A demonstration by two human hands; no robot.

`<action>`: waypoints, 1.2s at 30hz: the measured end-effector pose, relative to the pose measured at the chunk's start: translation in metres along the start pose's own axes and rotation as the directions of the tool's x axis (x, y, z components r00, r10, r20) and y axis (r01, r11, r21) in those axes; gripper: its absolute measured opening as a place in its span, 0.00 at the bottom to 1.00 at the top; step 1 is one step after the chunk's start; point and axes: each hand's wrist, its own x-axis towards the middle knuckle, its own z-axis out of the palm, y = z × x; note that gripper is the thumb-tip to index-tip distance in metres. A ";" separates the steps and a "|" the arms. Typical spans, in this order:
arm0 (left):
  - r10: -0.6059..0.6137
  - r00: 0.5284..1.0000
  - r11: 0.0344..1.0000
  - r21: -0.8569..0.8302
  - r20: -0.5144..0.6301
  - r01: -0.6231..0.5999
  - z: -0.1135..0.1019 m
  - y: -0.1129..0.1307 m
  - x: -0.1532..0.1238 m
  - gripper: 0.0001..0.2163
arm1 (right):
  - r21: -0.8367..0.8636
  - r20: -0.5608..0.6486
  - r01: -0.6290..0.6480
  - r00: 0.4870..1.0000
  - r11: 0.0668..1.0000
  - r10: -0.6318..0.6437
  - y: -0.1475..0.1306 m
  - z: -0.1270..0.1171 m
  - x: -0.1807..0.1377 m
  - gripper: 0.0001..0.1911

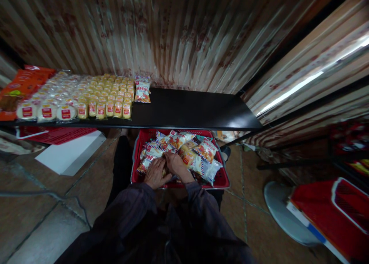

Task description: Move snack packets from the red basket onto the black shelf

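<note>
Both my hands are down in a red shopping basket point(225, 179) heaped with small packaged snacks, close together near its front left. My left hand point(157, 173) is bent over the heap beside a white-and-red snack bag point(152, 154), thumb apart from the fingers. Against it, my right hand point(175, 166) is curled with its fingertips pointing down. Whatever lies between the hands is mostly hidden by them. To the right of my right hand are a yellow-wrapped snack point(188, 158) and another white-and-red snack bag point(206, 148).
A black shelf point(187, 110) runs above the basket's far side. On it stand orange bags point(24, 87), round white packs point(47, 111), rows of yellow packs point(109, 106) and an upright snack bag point(142, 91). A white box point(70, 152) and a red basket point(325, 206) flank me.
</note>
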 end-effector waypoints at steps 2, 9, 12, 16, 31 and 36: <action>-0.017 1.000 1.000 -0.004 0.008 0.017 0.003 -0.002 0.001 0.26 | 0.011 -0.011 -0.002 1.000 1.000 0.002 -0.001 0.000 -0.001 0.16; -0.130 0.991 0.991 -0.048 -0.020 0.129 0.006 -0.009 0.002 0.25 | 0.091 -0.557 0.104 0.830 0.990 -0.036 0.025 -0.019 -0.003 0.16; -0.131 0.991 0.989 -0.066 -0.004 0.131 0.005 -0.007 0.003 0.26 | 0.046 -0.732 -0.049 0.678 0.998 0.067 0.060 -0.025 -0.001 0.15; -0.156 0.988 0.985 -0.074 -0.019 0.154 0.003 -0.003 0.005 0.25 | 0.009 -0.664 -0.126 0.741 0.992 0.100 0.091 -0.012 -0.001 0.16; -0.240 0.961 0.958 -0.194 -0.133 0.213 0.013 -0.020 0.000 0.25 | -0.002 -0.505 -0.132 0.856 0.991 0.113 0.001 0.037 0.006 0.15; -0.240 0.961 0.959 -0.185 -0.135 0.213 0.015 -0.019 0.002 0.24 | 0.012 -0.490 -0.123 0.864 0.992 0.113 -0.004 0.038 0.012 0.14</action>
